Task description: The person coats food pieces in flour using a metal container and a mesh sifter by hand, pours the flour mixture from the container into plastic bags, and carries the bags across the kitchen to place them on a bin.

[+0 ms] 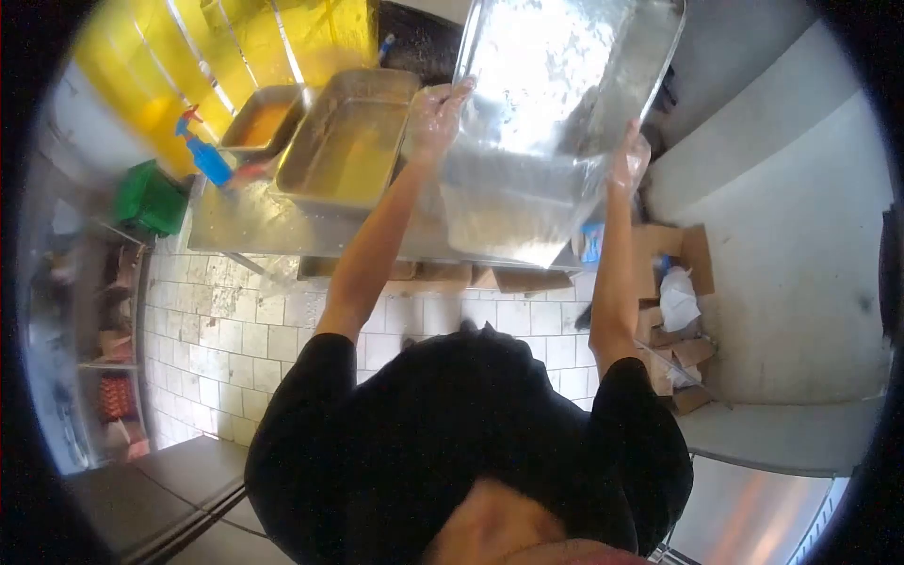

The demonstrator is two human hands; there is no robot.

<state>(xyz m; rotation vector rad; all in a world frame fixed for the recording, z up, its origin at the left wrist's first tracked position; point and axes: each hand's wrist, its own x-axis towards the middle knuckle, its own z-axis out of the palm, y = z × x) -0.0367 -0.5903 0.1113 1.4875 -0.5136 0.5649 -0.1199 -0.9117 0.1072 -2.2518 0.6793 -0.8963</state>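
A large, shiny metal pan (556, 75) is tilted up in front of me over the metal table. My left hand (438, 118), in a clear plastic glove, is closed on its left edge. On the opposite edge, my gloved right hand (629, 162) grips the pan too. The lower part, between my forearms, looks see-through and blurred, perhaps plastic film; I cannot tell exactly. Just left of my left hand sits a deep metal pan (320, 155) with yellowish liquid or residue inside. Beyond it is a smaller pan (266, 121) with orange contents.
A blue spray bottle (209, 162) with a red head stands on the metal table (273, 226) near its left end. Yellow sheeting (254, 47) hangs behind. A green crate (151, 198) is at the left. Cardboard boxes (697, 264) are piled right, beside the wall (782, 245).
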